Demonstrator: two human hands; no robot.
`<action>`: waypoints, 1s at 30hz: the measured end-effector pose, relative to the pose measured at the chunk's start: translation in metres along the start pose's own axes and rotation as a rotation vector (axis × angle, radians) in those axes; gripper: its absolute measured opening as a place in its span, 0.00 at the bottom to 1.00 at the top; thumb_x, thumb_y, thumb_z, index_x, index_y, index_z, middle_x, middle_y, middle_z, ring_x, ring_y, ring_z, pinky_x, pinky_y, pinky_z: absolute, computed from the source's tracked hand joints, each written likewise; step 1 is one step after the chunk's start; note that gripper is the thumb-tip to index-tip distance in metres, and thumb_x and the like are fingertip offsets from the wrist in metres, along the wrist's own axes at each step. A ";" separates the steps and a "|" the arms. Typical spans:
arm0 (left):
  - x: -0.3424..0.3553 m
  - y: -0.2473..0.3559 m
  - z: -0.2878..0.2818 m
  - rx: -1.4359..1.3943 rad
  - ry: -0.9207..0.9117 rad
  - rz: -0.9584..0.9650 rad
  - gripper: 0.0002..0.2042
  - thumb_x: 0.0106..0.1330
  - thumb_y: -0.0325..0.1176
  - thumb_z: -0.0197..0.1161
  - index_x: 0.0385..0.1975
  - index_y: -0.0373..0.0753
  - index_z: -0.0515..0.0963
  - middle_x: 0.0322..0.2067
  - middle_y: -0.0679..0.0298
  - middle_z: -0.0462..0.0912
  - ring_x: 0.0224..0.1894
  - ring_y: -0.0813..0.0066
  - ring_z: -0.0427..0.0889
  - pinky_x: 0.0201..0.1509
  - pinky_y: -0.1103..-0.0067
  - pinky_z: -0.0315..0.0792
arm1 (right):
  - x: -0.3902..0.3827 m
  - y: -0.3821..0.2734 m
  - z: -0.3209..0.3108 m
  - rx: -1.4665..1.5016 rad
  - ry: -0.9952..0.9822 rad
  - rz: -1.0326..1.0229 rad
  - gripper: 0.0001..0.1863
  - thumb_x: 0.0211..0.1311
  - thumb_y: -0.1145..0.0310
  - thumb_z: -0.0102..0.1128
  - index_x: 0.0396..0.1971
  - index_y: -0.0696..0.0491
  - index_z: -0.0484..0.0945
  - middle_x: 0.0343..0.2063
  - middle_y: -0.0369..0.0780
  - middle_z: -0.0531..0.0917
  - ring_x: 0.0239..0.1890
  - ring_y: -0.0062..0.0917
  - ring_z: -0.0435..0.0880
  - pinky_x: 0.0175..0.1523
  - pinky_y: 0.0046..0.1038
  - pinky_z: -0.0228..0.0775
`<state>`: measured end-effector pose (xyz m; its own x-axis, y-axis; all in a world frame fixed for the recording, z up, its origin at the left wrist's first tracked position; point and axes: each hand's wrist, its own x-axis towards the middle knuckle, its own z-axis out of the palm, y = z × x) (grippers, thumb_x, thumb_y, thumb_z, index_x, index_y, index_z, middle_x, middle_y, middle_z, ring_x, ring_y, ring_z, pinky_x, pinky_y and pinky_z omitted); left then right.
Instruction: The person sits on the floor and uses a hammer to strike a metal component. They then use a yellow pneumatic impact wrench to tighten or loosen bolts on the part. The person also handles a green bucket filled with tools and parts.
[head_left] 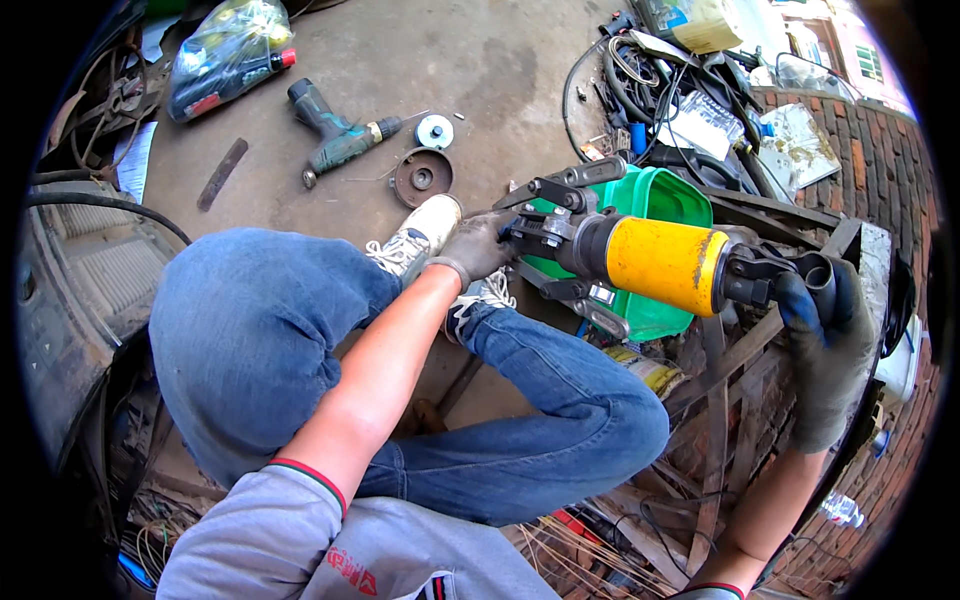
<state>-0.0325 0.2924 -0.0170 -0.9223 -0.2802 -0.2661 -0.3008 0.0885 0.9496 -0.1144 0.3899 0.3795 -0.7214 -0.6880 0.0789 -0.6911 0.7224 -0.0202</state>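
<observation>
Between my hands lies a hydraulic gear puller with a yellow cylinder (pixel 660 262) and dark steel jaws spreading from its left end. My left hand (pixel 478 247), in a grey glove, is closed around the jaw end; its fingertips are partly hidden behind the metal. At the opposite end, my right hand (pixel 828 350), in a dirty grey glove with blue fingertips, curls around a short tubular metal socket (pixel 820 278) beside the cylinder's base. Under the puller stands a green plastic bin (pixel 680 190), partly covered by it.
A cordless drill (pixel 335 130), a small disc (pixel 434 131) and a round metal flange (pixel 408 180) lie on the concrete floor. A bag of bottles (pixel 225 65) sits at upper left. Tangled cables (pixel 690 75), a wooden frame (pixel 740 370) and a brick wall (pixel 880 150) line the right.
</observation>
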 end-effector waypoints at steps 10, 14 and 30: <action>-0.001 0.003 0.001 0.080 0.003 -0.050 0.22 0.57 0.39 0.69 0.53 0.42 0.79 0.50 0.49 0.83 0.55 0.50 0.80 0.60 0.62 0.73 | -0.012 0.015 0.021 0.315 0.120 0.051 0.15 0.62 0.66 0.73 0.39 0.60 0.80 0.28 0.33 0.83 0.33 0.12 0.75 0.42 0.17 0.70; 0.001 0.004 -0.001 0.075 -0.021 -0.115 0.21 0.58 0.39 0.68 0.51 0.40 0.79 0.49 0.48 0.83 0.54 0.48 0.81 0.58 0.64 0.74 | -0.011 0.016 0.026 0.297 0.181 0.011 0.16 0.61 0.63 0.74 0.38 0.59 0.81 0.28 0.33 0.83 0.33 0.12 0.75 0.42 0.17 0.70; -0.015 0.100 -0.131 -0.128 0.058 -0.196 0.17 0.64 0.26 0.63 0.54 0.36 0.80 0.45 0.59 0.86 0.49 0.72 0.83 0.55 0.77 0.76 | 0.001 0.022 0.032 0.142 0.191 -0.091 0.29 0.58 0.40 0.67 0.40 0.54 0.81 0.27 0.46 0.83 0.30 0.40 0.86 0.37 0.35 0.75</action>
<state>-0.0173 0.1804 0.1039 -0.8327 -0.3351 -0.4408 -0.4361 -0.0937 0.8950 -0.1318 0.4031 0.3474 -0.6439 -0.7148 0.2730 -0.7619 0.6318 -0.1427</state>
